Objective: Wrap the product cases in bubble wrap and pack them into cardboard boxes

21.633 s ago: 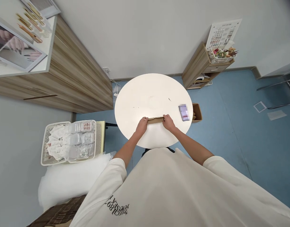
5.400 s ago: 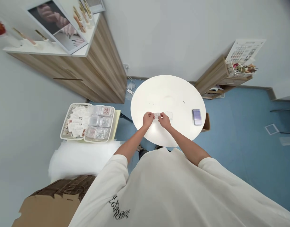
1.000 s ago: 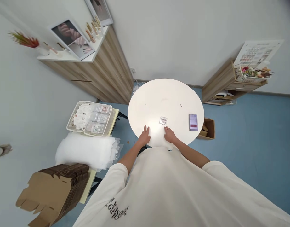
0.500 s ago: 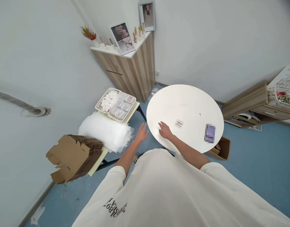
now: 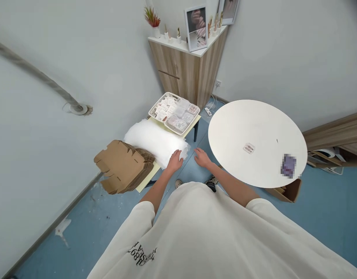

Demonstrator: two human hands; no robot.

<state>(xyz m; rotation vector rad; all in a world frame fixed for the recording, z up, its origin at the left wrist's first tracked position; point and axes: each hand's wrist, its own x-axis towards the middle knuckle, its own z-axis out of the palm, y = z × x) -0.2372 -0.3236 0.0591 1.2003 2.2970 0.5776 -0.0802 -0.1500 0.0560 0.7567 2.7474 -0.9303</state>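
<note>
My left hand (image 5: 175, 161) is held out with its fingers apart and nothing in it, at the right end of a stack of white foam sheets or bags (image 5: 155, 140); whether it touches them I cannot tell. My right hand (image 5: 202, 158) hovers over the floor, empty, fingers spread, left of the round white table (image 5: 254, 124). A small clear case (image 5: 249, 148) with reddish pieces lies on that table. Behind the foam stack, a white basket (image 5: 181, 133) holds clear plastic cases (image 5: 178, 123) and small white packets (image 5: 166, 108).
Flat brown cardboard boxes (image 5: 123, 164) are stacked at the near end of the low side table (image 5: 140, 185). A blurred purple item (image 5: 288, 166) lies on the round table, with a cardboard box (image 5: 293, 191) below. A wooden cabinet (image 5: 181, 69) stands in the corner.
My view has swung left, so the tables and cabinet appear further right. My right hand is now off the round table's edge, and both hands are nearer the side table.
</note>
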